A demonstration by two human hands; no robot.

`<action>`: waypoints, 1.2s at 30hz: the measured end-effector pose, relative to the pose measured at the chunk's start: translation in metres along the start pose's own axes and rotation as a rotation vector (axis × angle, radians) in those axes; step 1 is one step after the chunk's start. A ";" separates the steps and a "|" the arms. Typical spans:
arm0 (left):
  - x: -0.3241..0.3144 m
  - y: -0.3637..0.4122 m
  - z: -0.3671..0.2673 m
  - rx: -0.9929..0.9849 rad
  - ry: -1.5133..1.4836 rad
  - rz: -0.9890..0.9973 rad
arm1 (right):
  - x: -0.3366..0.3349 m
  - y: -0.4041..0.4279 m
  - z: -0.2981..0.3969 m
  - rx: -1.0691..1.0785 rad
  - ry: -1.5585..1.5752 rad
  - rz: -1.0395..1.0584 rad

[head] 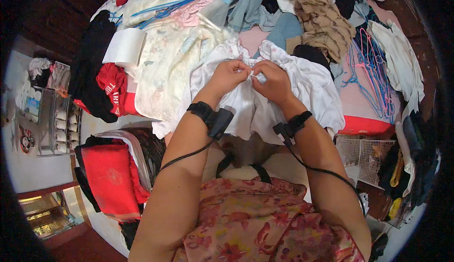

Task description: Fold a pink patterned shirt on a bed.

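A white garment (305, 84) with a faint pattern near its top edge is spread before me, its lower part hanging over the near edge of a bed-like surface. My left hand (230, 76) pinches the garment's middle opening between thumb and fingers. Close beside it, my right hand (271, 81) pinches the facing edge, and the fingertips of both hands almost meet. Whatever small part lies between the fingertips is mostly hidden. Each wrist wears a black strap with a small cabled device.
Pale floral fabric (163, 67) and a white paper roll (124, 47) lie to the left, beside red cloth (111, 84). Blue and pink hangers (369, 74) rest at right. A brown patterned cloth (319, 24) lies beyond my hands. Red fabric (110, 177) hangs lower left.
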State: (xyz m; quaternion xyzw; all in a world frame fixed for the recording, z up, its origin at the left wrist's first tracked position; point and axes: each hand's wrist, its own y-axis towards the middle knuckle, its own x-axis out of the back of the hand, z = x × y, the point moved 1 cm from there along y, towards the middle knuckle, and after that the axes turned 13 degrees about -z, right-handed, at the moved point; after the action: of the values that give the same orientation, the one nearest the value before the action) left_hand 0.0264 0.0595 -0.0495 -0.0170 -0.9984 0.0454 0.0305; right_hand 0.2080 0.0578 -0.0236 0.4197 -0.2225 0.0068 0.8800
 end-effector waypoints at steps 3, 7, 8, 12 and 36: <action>0.000 0.000 0.000 0.007 0.004 0.005 | 0.002 0.000 0.002 -0.033 -0.004 0.016; 0.000 0.001 0.001 -0.036 0.056 -0.026 | 0.001 -0.001 0.000 -0.035 0.013 0.012; 0.000 0.001 0.000 -0.057 0.080 -0.034 | 0.001 -0.002 -0.001 -0.041 0.024 0.019; 0.001 -0.003 -0.003 -0.032 0.177 -0.016 | 0.001 -0.003 -0.002 -0.056 0.027 0.026; 0.000 -0.002 0.002 -0.065 0.060 -0.076 | 0.001 -0.004 -0.007 -0.239 0.159 0.071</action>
State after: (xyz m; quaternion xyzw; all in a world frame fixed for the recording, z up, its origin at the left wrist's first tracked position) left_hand 0.0266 0.0573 -0.0511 0.0188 -0.9979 0.0112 0.0616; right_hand 0.2121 0.0599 -0.0297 0.3020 -0.1658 0.0444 0.9377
